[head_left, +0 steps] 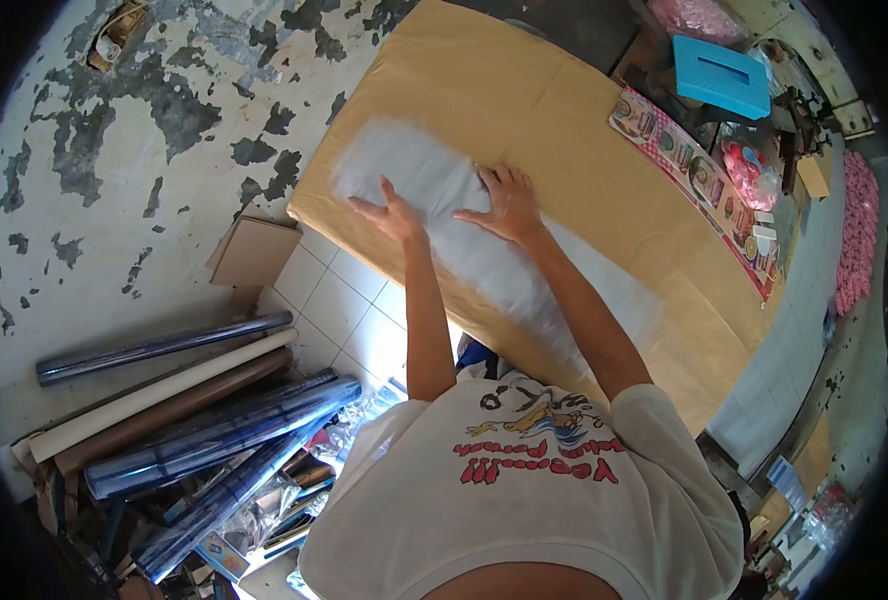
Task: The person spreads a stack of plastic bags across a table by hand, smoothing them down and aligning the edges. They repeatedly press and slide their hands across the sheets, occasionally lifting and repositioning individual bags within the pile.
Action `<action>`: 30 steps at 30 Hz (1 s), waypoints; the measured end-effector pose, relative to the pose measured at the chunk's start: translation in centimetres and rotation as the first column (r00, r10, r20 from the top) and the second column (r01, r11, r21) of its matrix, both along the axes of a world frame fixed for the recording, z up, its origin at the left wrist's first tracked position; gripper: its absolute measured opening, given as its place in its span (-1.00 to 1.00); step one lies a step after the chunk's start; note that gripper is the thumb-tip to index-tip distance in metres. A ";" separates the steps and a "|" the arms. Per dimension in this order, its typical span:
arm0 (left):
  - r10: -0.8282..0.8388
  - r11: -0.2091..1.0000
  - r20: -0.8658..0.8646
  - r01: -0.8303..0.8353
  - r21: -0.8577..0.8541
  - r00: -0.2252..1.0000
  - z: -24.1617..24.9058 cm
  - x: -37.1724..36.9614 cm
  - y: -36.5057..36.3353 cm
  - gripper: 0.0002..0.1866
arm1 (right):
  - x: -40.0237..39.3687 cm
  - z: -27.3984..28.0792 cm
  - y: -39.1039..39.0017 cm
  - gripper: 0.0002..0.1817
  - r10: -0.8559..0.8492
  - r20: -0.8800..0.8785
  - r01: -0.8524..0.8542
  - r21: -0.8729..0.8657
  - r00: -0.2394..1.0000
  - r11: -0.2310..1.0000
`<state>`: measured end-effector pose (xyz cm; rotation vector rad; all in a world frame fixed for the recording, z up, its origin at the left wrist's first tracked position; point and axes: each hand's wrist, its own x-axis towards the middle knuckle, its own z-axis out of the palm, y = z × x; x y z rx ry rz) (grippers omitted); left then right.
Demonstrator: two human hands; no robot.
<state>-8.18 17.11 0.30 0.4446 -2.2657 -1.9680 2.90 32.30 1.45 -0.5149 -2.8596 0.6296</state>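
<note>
A long, whitish, cloudy sheet (454, 235) of what looks like thin plastic lies slantwise across a table covered in brown paper (504, 85). Over its near side is my left hand (392, 214), open, thumb and fingers spread apart. My right hand (509, 204) rests open at the far edge of the sheet, its fingers stretched out and its thumb pointing toward the left hand. My right forearm crosses above the sheet and covers part of it.
A printed patterned strip (699, 180) lies along the table's far right side. Beyond it are a blue plastic basket (721, 78) and a pink bag (750, 175). At left, several long rolls (164, 395) lie on the floor beside a peeling wall (94, 130).
</note>
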 end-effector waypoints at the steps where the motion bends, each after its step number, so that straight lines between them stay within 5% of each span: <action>1: -0.011 0.998 -0.049 0.014 0.060 0.999 -0.2 0.3 -0.1 -0.03 | 0.0 0.7 -0.5 0.07 -0.020 0.044 0.021 -0.008 0.999 1.000; 4: -0.086 0.993 -0.079 0.079 -0.084 0.993 -0.9 5.1 -1.6 -0.04 | 0.2 0.6 -1.2 0.09 -0.047 0.044 0.047 -0.004 0.998 0.999; 7: -0.535 0.682 -0.083 0.372 -0.629 0.841 -0.9 15.0 -2.7 0.09 | 0.1 0.2 -1.1 0.10 -0.062 0.029 0.063 -0.038 0.998 0.997; 8: -0.706 0.518 -0.055 0.461 -0.721 0.706 -0.9 17.8 -3.2 0.12 | 0.1 0.2 -1.0 0.11 -0.065 0.035 0.066 -0.055 0.997 0.996; 10: -0.999 0.017 -0.032 0.618 -0.786 -0.014 -0.7 20.2 -4.1 0.07 | -0.1 0.4 -0.8 0.09 -0.054 0.030 0.056 -0.082 0.998 0.995; 13: -0.933 -0.221 -0.025 0.626 -0.748 -0.360 -1.0 22.7 -3.4 0.00 | 0.2 -0.6 -0.5 0.02 -0.021 -0.006 0.020 -0.104 1.000 0.994; 17: -0.949 -0.211 0.026 0.570 -0.794 -0.315 -1.2 22.5 -1.3 -0.01 | 3.3 -2.1 0.9 -0.11 -0.020 -0.124 -0.010 -0.231 0.992 0.973; 20: -0.962 -0.204 0.055 0.574 -0.793 -0.266 0.8 21.9 -0.1 0.00 | 9.2 -1.3 1.9 -0.20 -0.263 0.025 0.264 -0.058 0.965 0.963; 23: -0.976 -0.059 -0.080 0.596 -0.801 -0.204 0.0 21.6 1.7 0.04 | 13.5 1.0 1.6 -0.26 -0.304 0.115 0.317 -0.114 0.946 0.941; 30: -0.983 -0.086 -0.037 0.627 -0.774 -0.180 0.2 21.6 2.5 -0.03 | 14.4 -1.4 1.9 -0.39 -0.325 -0.101 0.317 -0.083 0.940 0.945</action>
